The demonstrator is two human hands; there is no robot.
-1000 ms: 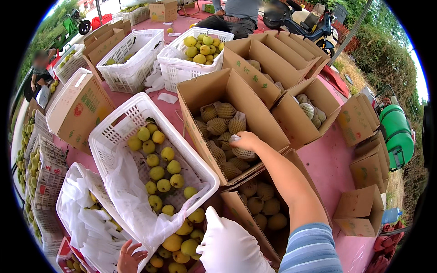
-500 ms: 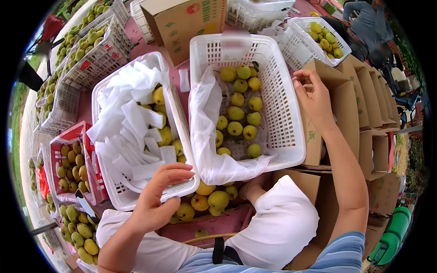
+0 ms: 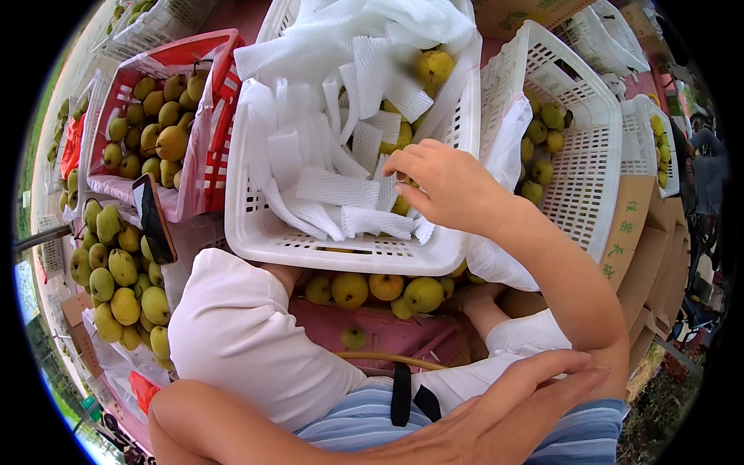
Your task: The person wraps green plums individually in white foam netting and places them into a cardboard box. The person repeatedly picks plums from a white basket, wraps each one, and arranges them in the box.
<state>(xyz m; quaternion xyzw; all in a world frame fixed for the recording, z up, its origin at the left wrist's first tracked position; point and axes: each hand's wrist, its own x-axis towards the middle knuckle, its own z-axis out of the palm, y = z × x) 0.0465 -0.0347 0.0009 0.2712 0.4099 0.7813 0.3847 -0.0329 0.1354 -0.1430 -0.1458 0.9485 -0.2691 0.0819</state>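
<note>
My right hand (image 3: pixel 457 186) hangs over the right side of a white plastic basket (image 3: pixel 349 254), thumb and fingers loosely bent and apart, with nothing visible between them. Under and beside it lie white foam net sleeves (image 3: pixel 333 186) heaped over yellow-green pears (image 3: pixel 435 67). Across my lap reaches my left hand (image 3: pixel 527 399), fingers stretched out next to my right elbow; whether they touch it I cannot tell. Right of the sleeves stands a second white basket (image 3: pixel 577 167), lined with white plastic film (image 3: pixel 504 155) and holding several pears (image 3: pixel 540 139).
A red crate (image 3: pixel 225 132) of pears stands at the left, a phone (image 3: pixel 153 221) upright by its near corner. More pears (image 3: pixel 122 267) are piled below it. Loose pears (image 3: pixel 349 289) lie between my legs. Cardboard boxes (image 3: pixel 655 256) line the right side.
The view has swung left. My right hand has moved from the pear basket's right rim to above the foam sleeves. My left hand has left the sleeve basket's near rim and crossed toward my right elbow.
</note>
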